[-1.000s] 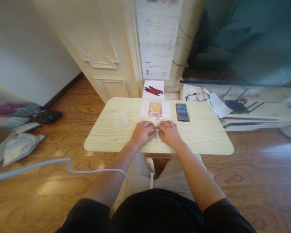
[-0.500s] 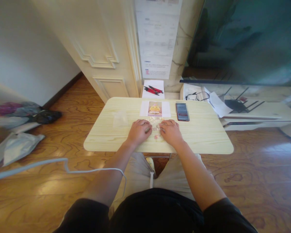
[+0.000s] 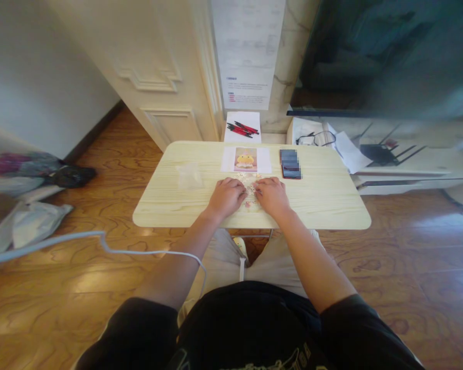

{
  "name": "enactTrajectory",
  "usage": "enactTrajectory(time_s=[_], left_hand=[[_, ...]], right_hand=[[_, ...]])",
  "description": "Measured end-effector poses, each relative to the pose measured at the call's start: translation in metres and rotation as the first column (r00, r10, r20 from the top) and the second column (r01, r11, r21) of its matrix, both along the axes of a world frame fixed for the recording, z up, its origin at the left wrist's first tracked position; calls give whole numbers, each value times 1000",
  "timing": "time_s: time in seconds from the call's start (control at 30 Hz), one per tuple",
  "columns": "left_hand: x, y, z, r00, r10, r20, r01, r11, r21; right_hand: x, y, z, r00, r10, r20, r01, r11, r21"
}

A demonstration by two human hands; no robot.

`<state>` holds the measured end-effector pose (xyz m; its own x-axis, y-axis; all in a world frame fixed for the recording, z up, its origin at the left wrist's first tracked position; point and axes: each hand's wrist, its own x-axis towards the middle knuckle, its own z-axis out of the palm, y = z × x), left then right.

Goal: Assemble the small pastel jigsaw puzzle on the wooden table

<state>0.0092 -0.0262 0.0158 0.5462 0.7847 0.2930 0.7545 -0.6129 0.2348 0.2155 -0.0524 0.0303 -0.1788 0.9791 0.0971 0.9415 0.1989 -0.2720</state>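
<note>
A small heap of pale puzzle pieces (image 3: 250, 190), a few of them pinkish, lies near the middle of the light wooden table (image 3: 324, 203). From the left, my left hand (image 3: 227, 197) reaches in with curled fingers touching the heap. My right hand (image 3: 272, 196) faces it from the other side, its fingers bent down onto the pieces. Which pieces are under the fingertips is hidden. Just beyond the heap lies a sheet with a picture of a yellow figure (image 3: 246, 160).
A dark phone (image 3: 290, 164) lies right of the picture, and a clear plastic bag (image 3: 190, 176) lies left. Behind the table, red and black pens (image 3: 242, 129) rest on a white surface. A grey cable (image 3: 139, 252) crosses before my left arm.
My left hand has shifted slightly right, so the gap between the hands is narrower. The pieces sit closer together between them. The whole view has tilted a little.
</note>
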Motion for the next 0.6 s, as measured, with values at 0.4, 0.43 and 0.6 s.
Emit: enactTrajectory(time_s=[0.4, 0.43, 0.6], left_hand=[[4, -4, -2, 995, 90, 52, -91, 996, 7], [4, -4, -2, 994, 91, 56, -92, 996, 11], [0, -5, -2, 988, 113, 104, -114, 993, 8]], right_hand=[[-3, -2, 0, 999, -41, -5, 41, 999, 15], [-3, -2, 0, 999, -41, -7, 41, 999, 18], [3, -3, 2, 998, -45, -49, 47, 998, 41]])
